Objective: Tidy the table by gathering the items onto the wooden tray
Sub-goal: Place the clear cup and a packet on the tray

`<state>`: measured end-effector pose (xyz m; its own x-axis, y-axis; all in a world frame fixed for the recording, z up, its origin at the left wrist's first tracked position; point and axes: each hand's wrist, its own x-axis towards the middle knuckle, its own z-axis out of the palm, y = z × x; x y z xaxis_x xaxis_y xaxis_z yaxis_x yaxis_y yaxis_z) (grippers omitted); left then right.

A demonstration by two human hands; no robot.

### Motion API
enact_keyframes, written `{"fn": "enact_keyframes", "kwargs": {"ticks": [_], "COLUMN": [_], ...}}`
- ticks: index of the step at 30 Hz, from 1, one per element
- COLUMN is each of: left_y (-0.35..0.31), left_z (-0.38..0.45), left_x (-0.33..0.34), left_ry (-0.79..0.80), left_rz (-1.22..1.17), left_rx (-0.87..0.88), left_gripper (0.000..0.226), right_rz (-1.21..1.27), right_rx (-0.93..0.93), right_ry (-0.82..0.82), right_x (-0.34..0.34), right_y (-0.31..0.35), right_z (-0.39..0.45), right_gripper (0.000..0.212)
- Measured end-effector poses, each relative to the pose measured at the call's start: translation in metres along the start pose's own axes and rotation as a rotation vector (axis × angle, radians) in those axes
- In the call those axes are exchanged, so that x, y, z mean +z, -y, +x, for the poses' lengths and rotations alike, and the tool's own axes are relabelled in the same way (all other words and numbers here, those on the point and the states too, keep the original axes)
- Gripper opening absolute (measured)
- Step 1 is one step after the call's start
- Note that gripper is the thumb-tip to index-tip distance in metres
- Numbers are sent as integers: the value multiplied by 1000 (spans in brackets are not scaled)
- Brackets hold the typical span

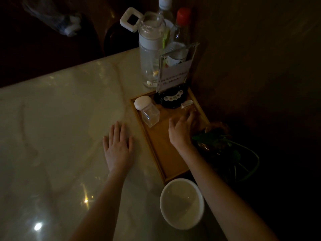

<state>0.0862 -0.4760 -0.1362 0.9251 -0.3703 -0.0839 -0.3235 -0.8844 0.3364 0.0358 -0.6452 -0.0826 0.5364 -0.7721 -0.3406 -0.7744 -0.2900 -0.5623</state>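
A wooden tray (161, 146) lies at the right side of the pale marble table (60, 127). On it stand a clear square shaker with a white round cap (147, 110), a black round base holding a sign card (171, 100), and a small clear square bottle (188, 106). My right hand (182, 129) is over the tray's right side, fingers curled around that small bottle's lower part. My left hand (119, 146) rests flat on the table left of the tray, holding nothing.
A white bowl (181, 203) sits on the table just in front of the tray. Behind the tray stand a clear water bottle with a white handle lid (150, 49) and a red-capped bottle (181, 33). A leafy plant (220, 145) is at the tray's right. The scene is dim.
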Motion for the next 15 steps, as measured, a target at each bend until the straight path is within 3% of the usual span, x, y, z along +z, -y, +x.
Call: {"fn": "enact_keyframes", "kwargs": {"ticks": [5, 8, 11, 15], "left_y": [0, 1, 3, 4], "left_z": [0, 0, 1, 2], "left_x": [0, 1, 3, 4], "left_ry": [12, 6, 0, -6], "left_rz": [-3, -5, 0, 8], "left_rx": [-7, 0, 0, 5], "left_gripper": [55, 55, 61, 66], "right_rz": [51, 144, 165, 206], "right_rx": [-142, -306, -356, -385], "right_ry": [-77, 33, 155, 126], "right_x": [0, -2, 5, 21], "right_y": [-4, -8, -10, -2], "right_z": [-1, -12, -22, -22], "right_gripper": [60, 54, 57, 63]}}
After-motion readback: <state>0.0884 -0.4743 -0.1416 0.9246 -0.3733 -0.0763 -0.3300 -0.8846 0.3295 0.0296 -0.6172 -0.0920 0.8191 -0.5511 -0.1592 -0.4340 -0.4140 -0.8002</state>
